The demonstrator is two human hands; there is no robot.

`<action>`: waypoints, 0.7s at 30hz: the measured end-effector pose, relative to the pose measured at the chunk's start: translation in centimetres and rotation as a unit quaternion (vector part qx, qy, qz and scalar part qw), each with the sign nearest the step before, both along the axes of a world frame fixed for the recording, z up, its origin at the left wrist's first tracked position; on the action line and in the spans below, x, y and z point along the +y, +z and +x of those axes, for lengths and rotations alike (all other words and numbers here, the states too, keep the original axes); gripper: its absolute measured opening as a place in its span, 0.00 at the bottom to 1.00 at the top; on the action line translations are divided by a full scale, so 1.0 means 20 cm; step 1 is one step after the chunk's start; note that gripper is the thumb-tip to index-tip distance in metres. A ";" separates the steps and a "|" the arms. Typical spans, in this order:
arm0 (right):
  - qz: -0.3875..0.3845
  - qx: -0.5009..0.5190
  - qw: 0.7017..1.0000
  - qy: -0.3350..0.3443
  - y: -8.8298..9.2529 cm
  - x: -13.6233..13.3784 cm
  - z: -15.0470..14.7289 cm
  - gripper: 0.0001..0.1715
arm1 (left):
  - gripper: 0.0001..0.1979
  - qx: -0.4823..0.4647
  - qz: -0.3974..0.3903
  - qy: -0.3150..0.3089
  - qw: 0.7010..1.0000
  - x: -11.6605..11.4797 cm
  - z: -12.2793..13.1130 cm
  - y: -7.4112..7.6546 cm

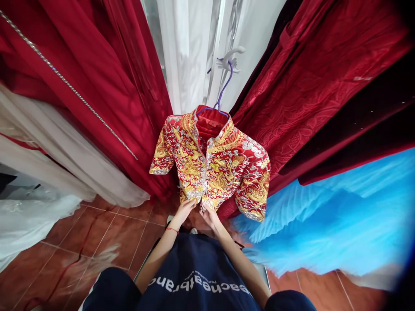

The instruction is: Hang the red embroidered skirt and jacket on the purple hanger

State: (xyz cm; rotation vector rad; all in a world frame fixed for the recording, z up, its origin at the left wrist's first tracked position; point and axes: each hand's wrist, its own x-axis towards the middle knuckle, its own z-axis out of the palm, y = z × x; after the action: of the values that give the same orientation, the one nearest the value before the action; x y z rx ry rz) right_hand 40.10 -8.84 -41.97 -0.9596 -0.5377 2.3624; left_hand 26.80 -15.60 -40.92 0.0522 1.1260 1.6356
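A red jacket [214, 164] thick with gold and silver embroidery hangs in front of me on a purple hanger [223, 93] hooked to a white wall hook [231, 58]. My left hand [185, 209] pinches the left side of the jacket's bottom hem. A thin red cord circles that wrist. My right hand [209, 214] grips the hem just beside it, at the front opening. Both hands meet at the lower centre of the garment, fingers closed on the fabric.
Red gowns [97, 77] hang at left, one with a beaded strap, above white dresses [35, 172]. Dark red velvet garments [324, 86] hang at right over a blue tulle skirt [324, 224]. White curtain [191, 52] behind. Terracotta floor tiles [106, 237] below.
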 end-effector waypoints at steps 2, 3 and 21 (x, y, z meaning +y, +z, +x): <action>0.007 -0.001 1.000 -0.017 0.02 0.00 -0.01 0.08 | 0.10 -0.015 -0.009 0.016 1.000 0.02 0.03 0.00; 0.010 -0.001 1.000 -0.026 0.03 -0.01 -0.02 0.08 | 0.08 -0.024 -0.017 0.026 0.999 0.03 0.04 0.00; 0.028 -0.006 0.993 -0.112 0.15 0.02 -0.10 0.11 | 0.25 0.143 -0.093 0.050 0.984 -0.03 0.01 0.00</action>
State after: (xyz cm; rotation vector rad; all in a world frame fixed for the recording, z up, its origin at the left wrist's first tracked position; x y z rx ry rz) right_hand 38.13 -8.38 -39.05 -0.9577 -0.4715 2.1322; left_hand 27.00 -16.30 -40.86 0.1132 1.5180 1.6394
